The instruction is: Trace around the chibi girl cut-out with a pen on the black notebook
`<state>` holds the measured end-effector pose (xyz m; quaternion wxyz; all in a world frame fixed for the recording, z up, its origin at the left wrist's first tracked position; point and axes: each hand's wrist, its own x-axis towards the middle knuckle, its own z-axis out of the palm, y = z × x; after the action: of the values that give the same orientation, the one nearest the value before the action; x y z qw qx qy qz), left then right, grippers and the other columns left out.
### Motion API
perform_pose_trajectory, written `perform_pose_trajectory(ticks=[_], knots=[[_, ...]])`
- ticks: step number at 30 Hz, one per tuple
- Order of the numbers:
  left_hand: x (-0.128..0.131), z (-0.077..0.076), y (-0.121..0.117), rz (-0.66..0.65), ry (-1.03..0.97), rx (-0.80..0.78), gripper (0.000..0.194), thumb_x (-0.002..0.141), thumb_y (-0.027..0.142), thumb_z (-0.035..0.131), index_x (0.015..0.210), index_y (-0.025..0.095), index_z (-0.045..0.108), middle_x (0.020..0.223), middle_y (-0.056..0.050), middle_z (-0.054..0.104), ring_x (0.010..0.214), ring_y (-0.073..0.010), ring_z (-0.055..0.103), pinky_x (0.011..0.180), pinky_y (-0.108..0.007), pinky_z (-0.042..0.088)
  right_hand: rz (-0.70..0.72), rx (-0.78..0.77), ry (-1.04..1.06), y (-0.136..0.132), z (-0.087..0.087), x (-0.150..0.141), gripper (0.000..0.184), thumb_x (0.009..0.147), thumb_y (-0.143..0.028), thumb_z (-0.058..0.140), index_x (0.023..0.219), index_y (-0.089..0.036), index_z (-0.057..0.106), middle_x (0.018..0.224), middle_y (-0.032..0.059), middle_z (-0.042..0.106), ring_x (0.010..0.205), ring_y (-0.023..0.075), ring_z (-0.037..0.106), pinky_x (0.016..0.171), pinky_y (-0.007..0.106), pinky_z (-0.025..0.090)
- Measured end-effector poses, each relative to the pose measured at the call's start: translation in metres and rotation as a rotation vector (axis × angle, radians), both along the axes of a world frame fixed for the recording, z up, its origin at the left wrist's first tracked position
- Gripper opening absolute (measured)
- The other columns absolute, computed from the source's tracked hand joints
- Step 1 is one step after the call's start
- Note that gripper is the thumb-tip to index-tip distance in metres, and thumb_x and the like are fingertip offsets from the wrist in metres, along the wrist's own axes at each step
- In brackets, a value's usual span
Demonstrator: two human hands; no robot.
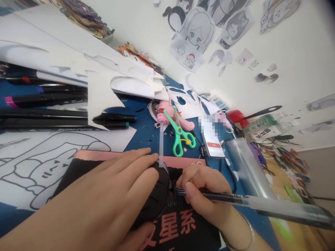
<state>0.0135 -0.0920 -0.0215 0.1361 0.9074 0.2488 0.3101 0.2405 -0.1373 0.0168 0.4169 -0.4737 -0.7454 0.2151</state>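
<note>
My left hand (123,184) lies stretched across a rounded black cutout with fine drawn lines (158,200), its fingers close together, its thumb apart by the lower edge, pressing on the piece rather than pinching it. My right hand (206,184) pinches a slender black-and-clear pen (235,198) near the writing end, between thumb and fingers. The cutout sits directly left of that pinch, its exposed right rim facing the pen, whose long axis runs from the rim out past the right edge of a black rectangular pad with pink lettering (209,223). The left hand is the nearer, already touching; the pen's tip stands at or just beside the rim, and from my distant post I cannot tell whether they meet. Nor can I read the cutout's long axis, since fingers cover much of it.

A translucent rod (161,143) crosses the pad's pink upper edge toward the cutout's top. Beyond, on the blue tabletop (141,137), lie a pink plastic gun-shaped tool (170,111), green-handled scissors (180,134) and, off the pad's upper right corner, a lit phone (212,139). Paper drawings line the white wall (288,66) behind.
</note>
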Motion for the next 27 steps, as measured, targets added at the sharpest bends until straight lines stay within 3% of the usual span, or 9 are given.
perform_pose_trajectory(ticks=[5, 12, 19, 22, 27], knots=[[0.012, 0.006, -0.004, 0.045, -0.021, -0.050, 0.027, 0.087, 0.047, 0.072, 0.111, 0.035, 0.070, 0.112, -0.004, 0.078, 0.131, -0.0349, 0.068, 0.118, -0.048, 0.055, -0.026, 0.008, -0.023, 0.000, 0.000, 0.000, 0.035, 0.088, -0.006, 0.055, 0.067, -0.026, 0.034, 0.057, -0.0049, 0.056, 0.049, 0.0135, 0.062, 0.048, 0.024, 0.051], [0.013, 0.004, -0.005, 0.067, -0.023, -0.065, 0.029, 0.086, 0.047, 0.073, 0.112, 0.035, 0.069, 0.116, -0.003, 0.078, 0.133, -0.0347, 0.066, 0.117, -0.046, 0.056, -0.065, 0.007, -0.037, -0.002, 0.000, 0.001, 0.036, 0.088, -0.007, 0.056, 0.065, -0.025, 0.035, 0.056, -0.0045, 0.058, 0.050, 0.0136, 0.063, 0.051, 0.026, 0.053], [0.001, 0.000, 0.000, -0.014, -0.051, 0.035, 0.019, 0.094, 0.027, 0.050, 0.109, 0.036, 0.057, 0.109, -0.001, 0.078, 0.122, -0.0293, 0.072, 0.116, -0.050, 0.054, -0.062, -0.011, -0.016, -0.002, -0.001, 0.001, 0.036, 0.090, -0.008, 0.056, 0.066, -0.026, 0.036, 0.056, -0.0047, 0.055, 0.049, 0.0136, 0.061, 0.049, 0.026, 0.052], [0.001, 0.003, 0.001, -0.023, -0.037, 0.063, 0.019, 0.094, 0.023, 0.046, 0.106, 0.035, 0.054, 0.102, -0.001, 0.078, 0.117, -0.0295, 0.074, 0.111, -0.051, 0.057, -0.073, -0.007, -0.016, -0.001, -0.001, 0.001, 0.036, 0.089, -0.007, 0.056, 0.066, -0.025, 0.035, 0.056, -0.0054, 0.054, 0.048, 0.0128, 0.059, 0.048, 0.025, 0.049], [0.002, 0.007, 0.000, -0.032, 0.009, 0.092, 0.025, 0.093, 0.019, 0.043, 0.108, 0.034, 0.055, 0.108, -0.004, 0.078, 0.118, -0.0314, 0.073, 0.107, -0.055, 0.060, -0.083, -0.034, -0.001, -0.001, -0.003, 0.001, 0.036, 0.091, -0.009, 0.056, 0.066, -0.026, 0.036, 0.055, -0.0056, 0.052, 0.048, 0.0123, 0.056, 0.048, 0.025, 0.048]])
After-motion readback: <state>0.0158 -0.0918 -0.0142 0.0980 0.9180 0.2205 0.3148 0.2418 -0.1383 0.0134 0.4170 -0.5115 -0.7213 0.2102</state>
